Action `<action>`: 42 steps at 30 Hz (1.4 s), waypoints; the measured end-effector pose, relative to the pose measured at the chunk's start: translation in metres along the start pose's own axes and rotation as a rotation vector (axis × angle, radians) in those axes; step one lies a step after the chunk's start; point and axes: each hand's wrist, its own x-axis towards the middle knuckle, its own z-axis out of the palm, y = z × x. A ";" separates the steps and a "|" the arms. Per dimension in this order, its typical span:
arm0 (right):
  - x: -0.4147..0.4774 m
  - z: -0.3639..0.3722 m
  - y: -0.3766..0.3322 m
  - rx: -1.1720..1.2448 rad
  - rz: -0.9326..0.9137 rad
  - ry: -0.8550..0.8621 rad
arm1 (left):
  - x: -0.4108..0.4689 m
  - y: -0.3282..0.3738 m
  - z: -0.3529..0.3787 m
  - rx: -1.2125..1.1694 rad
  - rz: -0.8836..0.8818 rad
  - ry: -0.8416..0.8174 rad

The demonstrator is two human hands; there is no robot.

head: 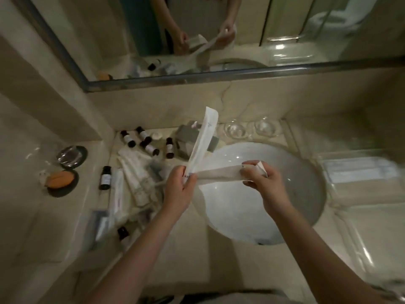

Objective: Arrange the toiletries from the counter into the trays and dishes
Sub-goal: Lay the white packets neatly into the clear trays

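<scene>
Left hand [182,185]: raised over the near-left rim of the white basin [285,194], fingers pinched on the lower end of a long white paper sachet [202,139] that stands upright and tilts slightly to the right.

Right hand [262,181]: above the basin, closed around one end of a second long white sachet [219,173] that lies roughly level; its other end reaches the left hand, where the two sachets meet.

Counter [186,249], beige marble, left of the basin:
- Small dark bottles with white labels, mostly lying down, clustered near the back wall [146,140]; one stands apart farther left [105,178]; another lies near the front edge [123,232].
- Loose heap of white sachets and tubes [135,181] between the bottles and the left hand; details blurred.
- Grey box [186,139] at the back, behind the upright sachet.
- Round dark dish holding orange soap [61,179]; just behind it, a round dark dish with a clear glass insert [71,156].

Behind the basin: two clear glass dishes [235,129], side by side.

Right of the basin: clear rectangular tray [359,170], contents unclear.

Mirror [197,36]: reflects both hands and the sachets.
</scene>
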 end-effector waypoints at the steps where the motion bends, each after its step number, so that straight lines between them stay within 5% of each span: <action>1: -0.002 -0.017 0.000 0.018 0.002 0.043 | 0.000 0.010 0.013 -0.007 0.018 -0.035; 19: 0.029 -0.316 -0.021 0.327 -0.014 0.660 | -0.003 0.151 0.247 0.022 0.181 -0.407; 31: 0.101 -0.390 0.030 0.214 0.164 0.715 | 0.002 0.164 0.310 0.135 0.172 -0.432; 35: 0.110 -0.386 0.049 0.075 0.254 0.738 | 0.004 0.165 0.313 0.150 0.178 -0.419; 42: 0.109 -0.390 0.060 -0.880 0.148 0.631 | -0.001 0.178 0.335 0.171 0.200 -0.512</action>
